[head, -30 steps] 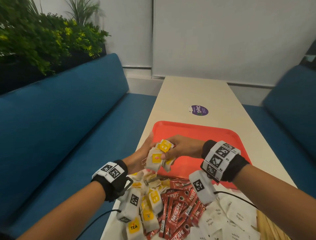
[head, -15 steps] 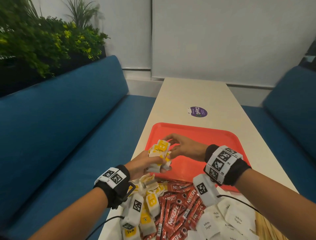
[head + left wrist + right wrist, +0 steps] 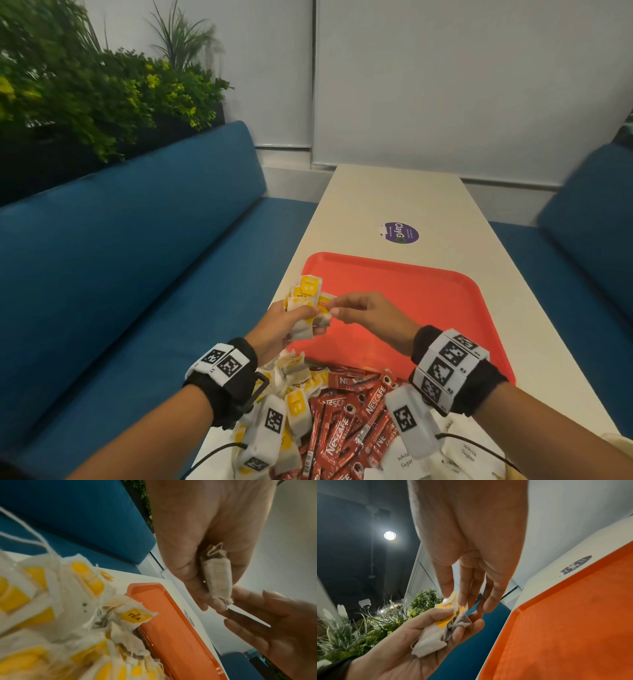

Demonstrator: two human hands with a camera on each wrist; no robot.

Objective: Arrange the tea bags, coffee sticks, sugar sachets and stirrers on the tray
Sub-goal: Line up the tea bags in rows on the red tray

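**Both hands on a bunch of tea bags**

The left hand (image 3: 286, 327) is clutching a bunch of tea bags (image 3: 306, 297), fingers curled round it, above the red tray's (image 3: 445, 298) near-left corner. The right hand (image 3: 371, 317) is pinching one yellow tag (image 3: 449, 601) between thumb and fingertips. More tea bags (image 3: 294, 404), coffee sticks (image 3: 346, 428) and sugar sachets (image 3: 404, 457) are lying at the table's (image 3: 394, 195) near edge.

One flat red plastic tray (image 3: 428, 298), just beyond the grip. Two hands: left hand (image 3: 281, 329) curled round a small bunch of white paper tea bags with yellow tags (image 3: 306, 298), three or four by the tags showing, exact count unclear; right hand (image 3: 370, 315) pinching one tag of that bunch. Below the grip, a loose heap of the same tea bags (image 3: 291, 387), too tangled to count. Beside it, red coffee sticks (image 3: 346, 428), well over a dozen. White sugar sachets (image 3: 404, 459), at least four showing. One round purple sticker (image 3: 400, 233), beyond the tray.
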